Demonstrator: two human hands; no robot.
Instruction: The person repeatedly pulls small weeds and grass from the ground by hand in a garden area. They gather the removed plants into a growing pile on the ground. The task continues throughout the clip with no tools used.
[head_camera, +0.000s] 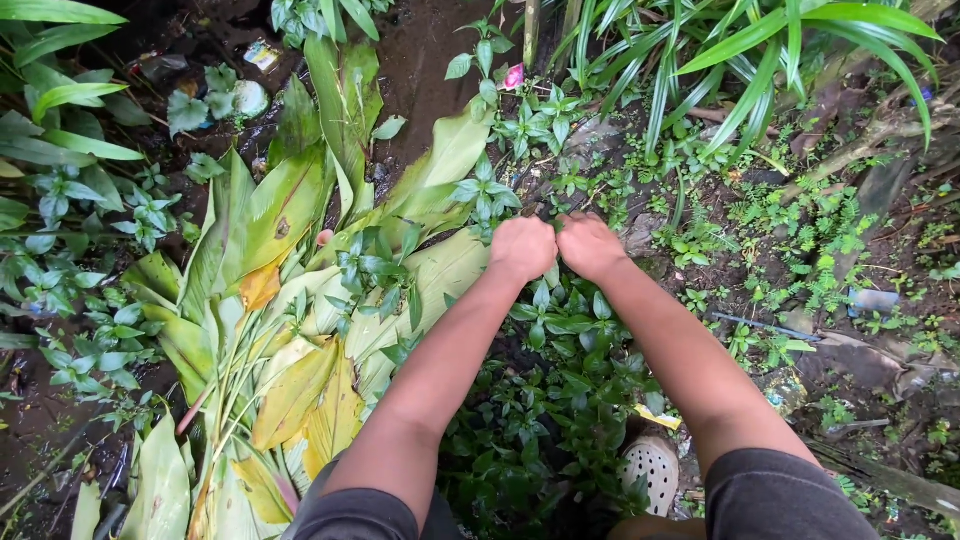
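We have our left hand (522, 247) and right hand (590, 245) fisted side by side on the weeds (560, 320), at twelve o'clock from our knees, mid-pull; a firm upward tug seems next.

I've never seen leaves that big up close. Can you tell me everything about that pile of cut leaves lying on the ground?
The pile of cut leaves lies flat on dark wet soil, left of the person's left hand. The leaves are long, broad blades, mostly pale green, several turned yellow with brown spots near the bottom. Their stalks run together toward the lower left. Small dark-green plants poke up through and over them. Neither hand touches the pile.
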